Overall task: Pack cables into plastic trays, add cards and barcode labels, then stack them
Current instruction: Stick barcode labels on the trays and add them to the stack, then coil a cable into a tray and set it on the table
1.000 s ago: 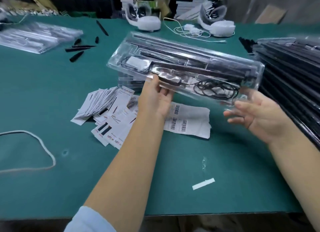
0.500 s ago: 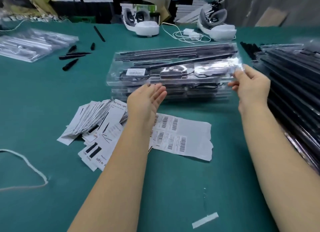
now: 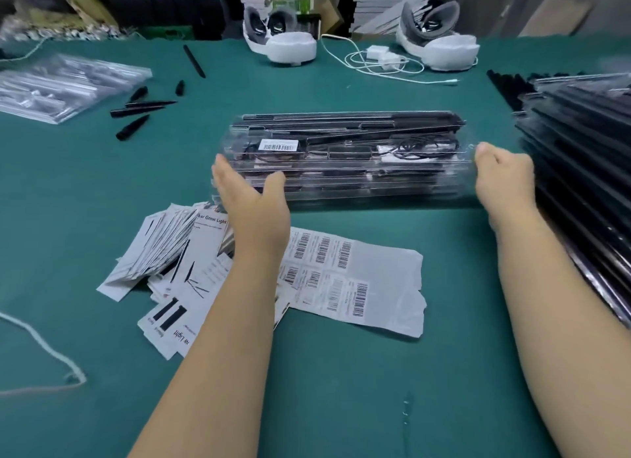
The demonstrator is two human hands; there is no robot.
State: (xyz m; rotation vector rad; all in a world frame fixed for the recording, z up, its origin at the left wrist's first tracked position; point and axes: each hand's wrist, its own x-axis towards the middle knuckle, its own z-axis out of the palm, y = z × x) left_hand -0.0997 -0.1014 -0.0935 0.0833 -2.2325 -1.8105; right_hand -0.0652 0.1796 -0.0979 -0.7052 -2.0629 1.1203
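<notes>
- We are at the stacking step: a short stack of clear plastic trays (image 3: 345,170) sits on the green table (image 3: 102,191) in front of us, each tray already filled with dark cables and rods.
- The top tray carries a white barcode label (image 3: 278,146) near its left end, so by our reading it is packed and labelled.
- Our left hand (image 3: 254,198) lies flat against the stack's near-left corner, fingers straight and close together, thumb touching the front edge; it grips nothing.
- Our right hand (image 3: 502,181) is against the right end of the stack, thumb up by the top tray's rim; the other fingers are hidden behind the hand, so we cannot tell whether they curl round the tray or only press it.
- Both hands look set to square the trays against each other, so the edges line up.
- Just in front of the stack lie a loose pile of printed cards (image 3: 177,252) and a sheet of barcode labels (image 3: 358,280), partly under our left forearm.
- To the right stands a tall pile of dark filled trays (image 3: 580,170); on the far left lies a heap of clear empty trays (image 3: 65,85).
- The next move, we judge, calls for an even push from both ends, then reaching for a fresh tray, a card and one label.
</notes>
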